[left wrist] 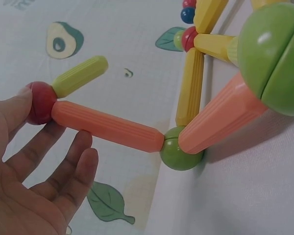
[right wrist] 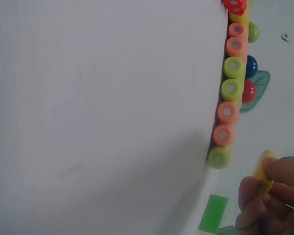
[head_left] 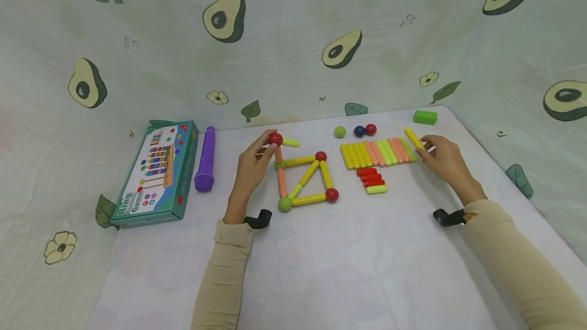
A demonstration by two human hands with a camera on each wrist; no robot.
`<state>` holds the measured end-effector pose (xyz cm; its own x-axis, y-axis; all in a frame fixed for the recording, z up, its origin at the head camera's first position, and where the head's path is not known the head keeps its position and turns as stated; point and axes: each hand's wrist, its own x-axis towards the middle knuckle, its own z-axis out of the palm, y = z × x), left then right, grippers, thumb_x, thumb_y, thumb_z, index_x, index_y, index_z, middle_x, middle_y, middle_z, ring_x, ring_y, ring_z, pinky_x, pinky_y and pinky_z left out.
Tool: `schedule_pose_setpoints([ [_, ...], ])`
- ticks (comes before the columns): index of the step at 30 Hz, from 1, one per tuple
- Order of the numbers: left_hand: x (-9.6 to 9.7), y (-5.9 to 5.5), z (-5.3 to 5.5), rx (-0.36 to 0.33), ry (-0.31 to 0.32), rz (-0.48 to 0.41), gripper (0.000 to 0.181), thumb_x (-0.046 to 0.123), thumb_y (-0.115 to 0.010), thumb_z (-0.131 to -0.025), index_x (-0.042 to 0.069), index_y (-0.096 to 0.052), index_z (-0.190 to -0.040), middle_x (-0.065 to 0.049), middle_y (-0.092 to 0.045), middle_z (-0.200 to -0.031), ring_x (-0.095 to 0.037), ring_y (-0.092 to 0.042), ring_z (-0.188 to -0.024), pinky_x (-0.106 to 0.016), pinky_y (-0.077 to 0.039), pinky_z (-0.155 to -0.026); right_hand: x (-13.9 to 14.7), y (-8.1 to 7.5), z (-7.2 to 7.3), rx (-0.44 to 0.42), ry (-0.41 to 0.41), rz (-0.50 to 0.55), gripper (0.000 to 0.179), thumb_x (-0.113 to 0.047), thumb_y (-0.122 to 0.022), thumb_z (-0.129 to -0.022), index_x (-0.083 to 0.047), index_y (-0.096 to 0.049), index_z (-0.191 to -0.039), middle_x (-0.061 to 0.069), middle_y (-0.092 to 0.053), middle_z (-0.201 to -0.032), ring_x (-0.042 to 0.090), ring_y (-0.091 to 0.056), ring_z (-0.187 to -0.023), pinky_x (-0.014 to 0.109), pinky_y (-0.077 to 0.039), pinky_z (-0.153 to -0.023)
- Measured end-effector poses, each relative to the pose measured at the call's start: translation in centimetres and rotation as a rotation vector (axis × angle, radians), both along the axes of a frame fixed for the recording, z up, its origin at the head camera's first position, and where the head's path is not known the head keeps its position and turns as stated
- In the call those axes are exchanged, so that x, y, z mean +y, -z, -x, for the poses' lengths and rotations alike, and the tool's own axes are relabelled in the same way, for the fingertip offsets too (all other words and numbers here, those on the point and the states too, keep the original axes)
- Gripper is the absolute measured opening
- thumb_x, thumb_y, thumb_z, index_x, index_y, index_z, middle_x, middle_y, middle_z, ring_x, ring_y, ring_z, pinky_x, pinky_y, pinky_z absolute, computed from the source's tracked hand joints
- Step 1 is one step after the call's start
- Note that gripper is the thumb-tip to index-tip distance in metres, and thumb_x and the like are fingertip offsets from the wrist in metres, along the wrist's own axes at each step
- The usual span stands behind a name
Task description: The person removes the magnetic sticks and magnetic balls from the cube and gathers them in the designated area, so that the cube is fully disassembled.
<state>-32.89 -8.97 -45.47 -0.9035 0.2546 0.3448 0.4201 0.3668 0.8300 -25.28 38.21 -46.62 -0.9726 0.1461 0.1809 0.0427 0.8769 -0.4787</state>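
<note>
We see a white surface (head_left: pixel 348 269) carrying everything. The largest thing on it is a green Ring game box (head_left: pixel 151 172), closed at the left, so we cannot tell what is inside. Just beside it lies a purple microphone-shaped toy (head_left: pixel 207 159). Only the head view shows us these two.

Between the hands sits a structure (head_left: pixel 309 172) of sticks and balls. The left grip (head_left: pixel 251 167) pinches its red ball (head_left: pixel 275 139) between thumb and finger. The left wrist view shows us more plainly an orange stick (left wrist: pixel 108 126) running from that ball to a green one, and a short lime stick (left wrist: pixel 81 76) jutting off it.

The right grip (head_left: pixel 444 161) is closed on a yellow stick (head_left: pixel 413 137), near the right end of a row of sticks (head_left: pixel 378 153); short red and lime pieces (head_left: pixel 373 180) lie before the row. A green block (head_left: pixel 425 117) rests behind the right grip. Smaller are the loose balls, green (head_left: pixel 340 132), blue (head_left: pixel 359 131) and red (head_left: pixel 371 129). Smallest are grey discs (right wrist: pixel 227 112) in the stick ends, which only the right wrist view gives us.
</note>
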Motion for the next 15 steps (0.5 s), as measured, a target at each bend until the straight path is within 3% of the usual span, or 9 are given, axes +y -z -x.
schedule_pose_setpoints([
  [5,0.0,0.0,0.0,-0.008,-0.007,0.009,0.042,0.031,-0.058,-0.103,0.029,-0.055,-0.144,-0.002,-0.062,-0.135,-0.02,-0.063,-0.11,-0.036,-0.052,-0.095,0.6,0.5,0.4,-0.037,0.009,-0.004,0.041,-0.014,-0.063,-0.097,0.011,-0.052,-0.128,0.032,-0.059,-0.111,0.045,-0.06,-0.096,0.056,-0.049,-0.076],
  [15,-0.1,0.5,0.2,0.013,0.002,-0.009,0.042,0.036,-0.058,-0.102,0.032,-0.056,-0.143,-0.003,-0.063,-0.132,-0.019,-0.063,-0.106,-0.038,-0.053,-0.091,1.5,1.5,0.8,-0.13,0.019,0.025,0.041,-0.021,-0.054,-0.101,0.01,-0.051,-0.127,0.032,-0.058,-0.115,0.046,-0.057,-0.101,0.057,-0.047,-0.079],
])
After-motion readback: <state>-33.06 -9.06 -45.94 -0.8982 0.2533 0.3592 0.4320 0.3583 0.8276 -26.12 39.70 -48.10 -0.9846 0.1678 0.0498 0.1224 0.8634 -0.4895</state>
